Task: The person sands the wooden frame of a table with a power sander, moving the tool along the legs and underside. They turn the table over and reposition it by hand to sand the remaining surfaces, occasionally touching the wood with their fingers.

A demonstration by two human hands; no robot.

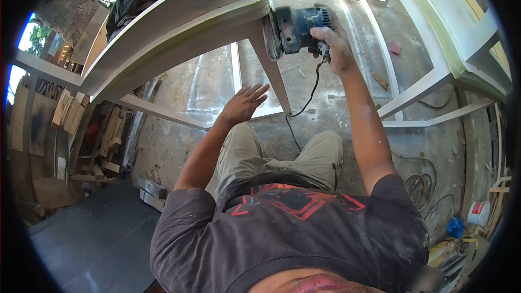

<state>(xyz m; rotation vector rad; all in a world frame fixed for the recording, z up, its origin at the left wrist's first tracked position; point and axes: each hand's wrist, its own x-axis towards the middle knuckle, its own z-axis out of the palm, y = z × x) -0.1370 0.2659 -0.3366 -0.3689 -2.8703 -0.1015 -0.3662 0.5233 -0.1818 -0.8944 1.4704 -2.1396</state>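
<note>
Sander [298, 28] at the corner of the white frame [239, 15], pad side to the edge. Right hand [337, 49] closed round its body. Looks hard-cased, fairly heavy, maybe slick with dust; best gripped round the body, clear of the cord [315, 89]. Left hand [243, 106] empty, fingers spread, near the leg [275, 84].

I see a gap between the left hand [244, 106] and right hand [337, 49], but the white leg [274, 70] and dangling black cord [312, 95] cut into it, and the sander [298, 28] blocks its far end. Beyond the left hand, the curved rail [184, 35] bars me. I've sideways room until the right-side frame [415, 95].
</note>
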